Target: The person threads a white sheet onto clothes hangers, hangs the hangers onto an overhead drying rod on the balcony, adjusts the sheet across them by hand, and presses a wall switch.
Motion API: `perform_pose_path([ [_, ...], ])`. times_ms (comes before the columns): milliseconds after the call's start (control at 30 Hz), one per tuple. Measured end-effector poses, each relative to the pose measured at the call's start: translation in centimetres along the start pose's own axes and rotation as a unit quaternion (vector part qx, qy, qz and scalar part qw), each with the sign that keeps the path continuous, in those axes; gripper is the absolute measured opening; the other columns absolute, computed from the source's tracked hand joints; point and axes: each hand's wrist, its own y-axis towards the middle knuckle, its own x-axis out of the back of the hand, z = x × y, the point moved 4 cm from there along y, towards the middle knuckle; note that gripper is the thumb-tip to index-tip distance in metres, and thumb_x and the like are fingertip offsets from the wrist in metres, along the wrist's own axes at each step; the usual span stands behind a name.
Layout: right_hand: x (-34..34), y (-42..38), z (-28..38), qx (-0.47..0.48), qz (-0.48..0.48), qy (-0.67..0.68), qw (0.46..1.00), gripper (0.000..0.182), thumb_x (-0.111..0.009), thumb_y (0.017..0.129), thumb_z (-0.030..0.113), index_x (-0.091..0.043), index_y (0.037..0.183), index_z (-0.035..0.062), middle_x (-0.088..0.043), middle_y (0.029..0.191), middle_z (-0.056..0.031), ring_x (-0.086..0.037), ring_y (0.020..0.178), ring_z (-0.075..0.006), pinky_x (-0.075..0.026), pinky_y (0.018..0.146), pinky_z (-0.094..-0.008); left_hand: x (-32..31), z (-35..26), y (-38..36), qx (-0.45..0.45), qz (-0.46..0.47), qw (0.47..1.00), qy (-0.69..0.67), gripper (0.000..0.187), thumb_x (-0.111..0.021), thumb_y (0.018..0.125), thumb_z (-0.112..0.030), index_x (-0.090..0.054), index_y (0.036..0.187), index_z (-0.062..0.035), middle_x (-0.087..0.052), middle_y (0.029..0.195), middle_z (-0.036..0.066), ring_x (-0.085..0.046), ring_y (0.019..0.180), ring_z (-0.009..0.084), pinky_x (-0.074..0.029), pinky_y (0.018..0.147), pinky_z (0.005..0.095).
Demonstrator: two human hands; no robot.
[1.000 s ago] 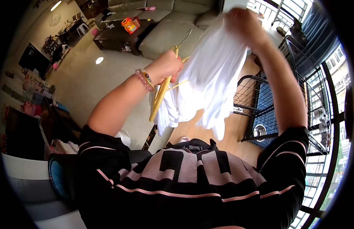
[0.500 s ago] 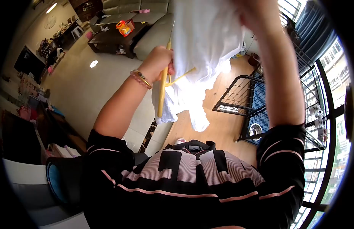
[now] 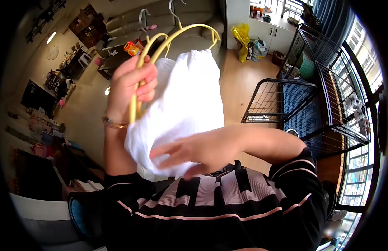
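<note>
My left hand (image 3: pixel 133 81) is closed around the side of yellow clothes hangers (image 3: pixel 185 28), whose metal hooks point up toward the sofa. A white garment (image 3: pixel 189 96) hangs on them and drapes down in front of my chest. Its exact kind cannot be made out. Across the garment's lower part reaches my right hand (image 3: pixel 198 152), slightly blurred, its fingers apart and lying on or just over the cloth. The far parts of the hangers are hidden under the fabric.
To the right stands a black wire cage (image 3: pixel 302 96) with its door swung out. Yellow and white bags (image 3: pixel 241 42) sit by a white cabinet (image 3: pixel 260 33). A sofa (image 3: pixel 198 39) and low table are farther off. Behind my left arm is a chair (image 3: pixel 79 209).
My right hand has come down from high up to the lower part of the white garment. My left hand has shifted left, and the hangers' yellow arms and hooks now show.
</note>
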Motion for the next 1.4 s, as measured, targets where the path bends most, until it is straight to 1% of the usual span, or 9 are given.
perform_pose_path([
  [100, 2.7, -2.1, 1.8, -0.043, -0.005, 0.138, 0.990, 0.038, -0.061, 0.084, 0.010, -0.052, 0.119, -0.0015, -0.059, 0.113, -0.0174, -0.060, 0.099, -0.0270, -0.048, 0.087, -0.0331, -0.2, -2.3, -2.0, 0.004, 0.020, 0.998, -0.055, 0.011, -0.042, 0.091, -0.005, -0.043, 0.102, -0.0023, -0.042, 0.070, 0.005, -0.031, 0.040, 0.0039, -0.024, 0.032, 0.0169],
  [267, 10.4, -13.3, -5.7, -0.228, -0.617, -0.131, 0.742, 0.028, -0.066, 0.083, 0.017, -0.057, 0.099, -0.0041, -0.063, 0.082, -0.0068, -0.059, 0.073, -0.0130, -0.048, 0.072, -0.0255, -0.8, -5.5, -4.8, -0.045, 0.085, 0.994, -0.059, 0.024, -0.033, 0.094, -0.003, -0.038, 0.116, 0.0053, -0.037, 0.071, 0.005, -0.029, 0.038, 0.0034, -0.023, 0.030, 0.0161],
  [500, 11.3, -9.2, -1.7, -0.237, -0.421, -0.300, 0.822, 0.017, -0.069, 0.073, 0.009, -0.058, 0.075, -0.0040, -0.059, 0.074, -0.0127, -0.055, 0.061, -0.0221, -0.044, 0.057, -0.0284, -0.5, -8.1, -6.5, -0.084, 0.043, 0.995, 0.022, 0.024, -0.033, 0.094, -0.004, -0.040, 0.115, 0.0036, -0.036, 0.069, 0.004, -0.029, 0.037, 0.0026, -0.022, 0.029, 0.0161],
  [633, 11.7, -7.8, 3.5, -0.102, -0.435, -0.587, 0.675, 0.014, -0.068, 0.073, 0.007, -0.063, 0.082, -0.0020, -0.062, 0.079, -0.0113, -0.058, 0.064, -0.0222, -0.047, 0.059, -0.0300, 0.9, -7.0, -6.0, -0.084, -0.044, 0.994, 0.062, 0.021, -0.035, 0.094, -0.006, -0.042, 0.113, 0.0013, -0.038, 0.069, 0.003, -0.027, 0.037, 0.0020, -0.022, 0.032, 0.0158],
  [767, 14.5, -7.8, -1.3, -0.206, -0.526, -0.078, 0.821, 0.013, -0.063, 0.084, 0.012, -0.064, 0.086, -0.0011, -0.059, 0.068, -0.0010, -0.051, 0.058, -0.0058, -0.043, 0.056, -0.0221, 0.2, -5.4, -5.8, -0.049, -0.034, 0.993, 0.099, 0.019, -0.039, 0.092, -0.007, -0.040, 0.110, -0.0002, -0.038, 0.066, 0.003, -0.027, 0.037, 0.0021, -0.023, 0.032, 0.0163],
  [900, 18.5, -6.1, 1.0, -0.038, -0.657, 0.068, 0.749, 0.019, -0.059, 0.087, 0.017, -0.065, 0.089, -0.0013, -0.058, 0.067, 0.0013, -0.050, 0.054, -0.0047, -0.039, 0.049, -0.0206, -0.8, -5.1, -5.6, -0.028, -0.035, 0.996, 0.073, 0.017, -0.042, 0.090, -0.005, -0.040, 0.106, -0.0010, -0.040, 0.066, 0.003, -0.029, 0.038, 0.0028, -0.025, 0.033, 0.0170],
  [1033, 17.8, -9.8, -6.3, -0.284, -0.440, -0.584, 0.620, 0.016, -0.058, 0.083, 0.015, -0.066, 0.092, 0.0048, -0.062, 0.068, -0.0140, -0.061, 0.059, -0.0221, -0.047, 0.059, -0.0314, -0.7, -4.9, -6.3, -0.062, -0.010, 0.998, 0.014, 0.012, -0.046, 0.089, -0.004, -0.040, 0.099, -0.0028, -0.043, 0.066, 0.003, -0.033, 0.040, 0.0036, -0.028, 0.036, 0.0186],
  [1167, 17.3, -12.1, -5.4, -0.183, -0.664, -0.025, 0.724, 0.023, -0.057, 0.085, 0.013, -0.063, 0.101, -0.0026, -0.064, 0.080, -0.0090, -0.059, 0.069, -0.0135, -0.047, 0.063, -0.0246, -0.6, -3.1, -5.4, -0.055, -0.028, 0.998, -0.032, 0.012, -0.049, 0.088, -0.005, -0.041, 0.097, -0.0043, -0.043, 0.066, 0.002, -0.034, 0.042, 0.0036, -0.030, 0.038, 0.0191],
  [1400, 12.4, -5.4, -4.8, -0.232, -0.626, 0.215, 0.713, 0.032, -0.055, 0.086, 0.017, -0.054, 0.113, 0.0006, -0.060, 0.090, -0.0077, -0.056, 0.071, -0.0132, -0.046, 0.057, -0.0251, -2.5, -0.8, -2.8, -0.052, -0.047, 0.997, 0.011, 0.009, -0.050, 0.090, -0.007, -0.042, 0.093, -0.0064, -0.045, 0.068, 0.001, -0.034, 0.041, 0.0033, -0.029, 0.037, 0.0186],
])
